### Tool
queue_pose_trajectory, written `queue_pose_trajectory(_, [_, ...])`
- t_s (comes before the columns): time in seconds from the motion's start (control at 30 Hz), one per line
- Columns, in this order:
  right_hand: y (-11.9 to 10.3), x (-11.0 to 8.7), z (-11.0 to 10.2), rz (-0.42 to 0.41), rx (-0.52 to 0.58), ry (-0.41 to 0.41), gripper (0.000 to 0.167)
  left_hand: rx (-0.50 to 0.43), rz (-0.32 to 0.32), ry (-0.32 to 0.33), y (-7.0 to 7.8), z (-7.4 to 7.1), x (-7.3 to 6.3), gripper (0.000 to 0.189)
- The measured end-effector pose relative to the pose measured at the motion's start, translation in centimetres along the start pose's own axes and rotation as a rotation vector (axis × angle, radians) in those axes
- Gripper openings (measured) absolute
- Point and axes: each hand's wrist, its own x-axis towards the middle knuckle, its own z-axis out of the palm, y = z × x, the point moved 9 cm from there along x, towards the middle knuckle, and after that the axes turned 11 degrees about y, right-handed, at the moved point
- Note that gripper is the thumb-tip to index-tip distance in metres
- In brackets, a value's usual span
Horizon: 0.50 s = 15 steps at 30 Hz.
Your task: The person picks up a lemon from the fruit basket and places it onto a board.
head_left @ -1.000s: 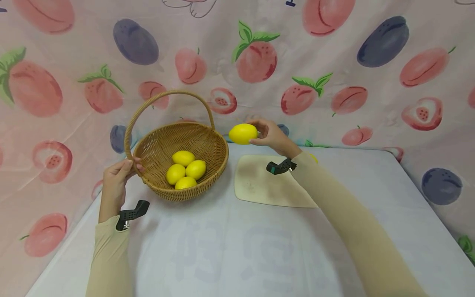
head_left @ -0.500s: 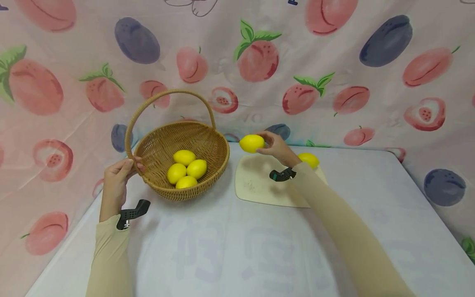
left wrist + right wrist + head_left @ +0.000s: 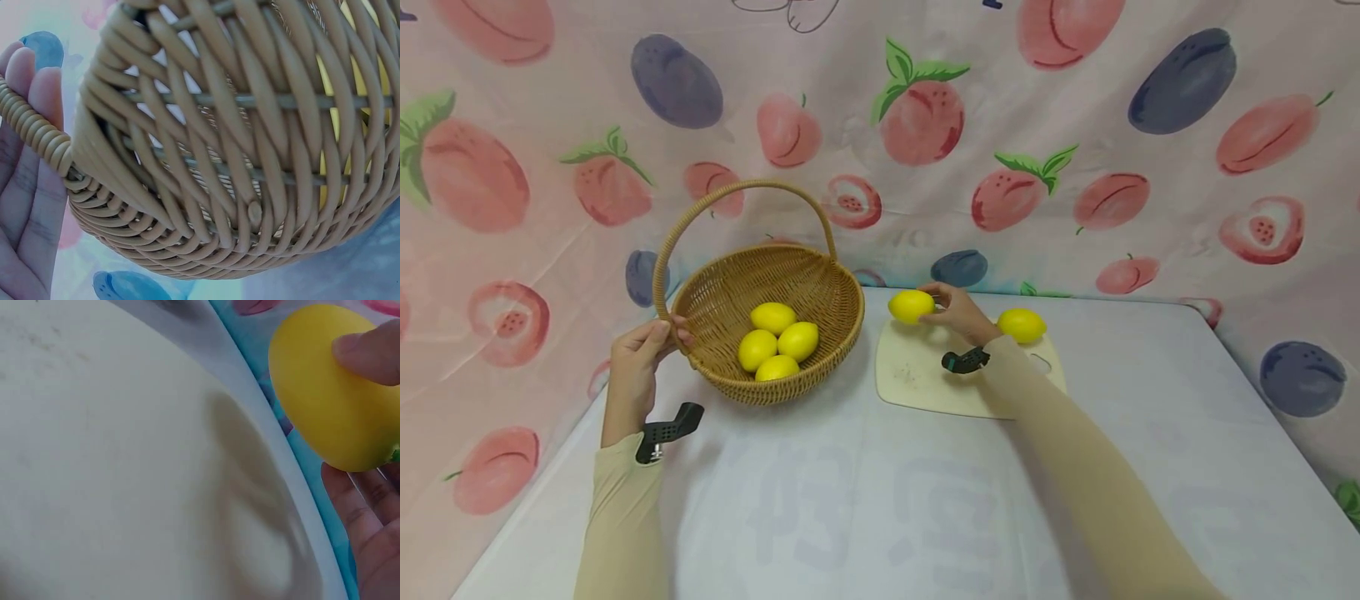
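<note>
My left hand (image 3: 638,367) grips the wicker basket (image 3: 842,321) at the left foot of its handle; in the left wrist view, fingers (image 3: 47,94) lie around the wrapped handle (image 3: 31,128). Several yellow lemons (image 3: 772,318) lie together inside the basket. With thumb and fingers, my right hand (image 3: 961,315) pinches another lemon (image 3: 912,307) at the back edge of the cream cutting board (image 3: 917,379). The right wrist view shows this lemon (image 3: 331,387) apart from the board, whose surface carries a shadow. One more lemon (image 3: 1022,325) rests at the board's back right.
A white cloth (image 3: 865,500) covers the table. Behind it hangs a fruit-print curtain (image 3: 865,100), close to the table's back edge. The basket's tall arched handle (image 3: 760,185) rises at the left. The board has a slot (image 3: 1040,363) near its right end.
My right hand has lowered the lemon from beside the basket rim toward the board and slightly right. The lemon on the board has come into full view. Left hand and basket stay put.
</note>
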Motion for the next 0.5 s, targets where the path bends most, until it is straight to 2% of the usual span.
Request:
queue_pose_trajectory(0.37, [1.3, 0.3, 0.6, 0.044, -0.034, 0.000, 0.054, 0.028, -0.004, 0.020, -0.3, -0.3, 0.1, 0.021])
queue_pose_trajectory(0.5, [1.7, 0.5, 0.7, 0.071, -0.024, -0.002, 0.055, 0.009, -0.003, 0.013, -0.2, -0.2, 0.1, 0.021])
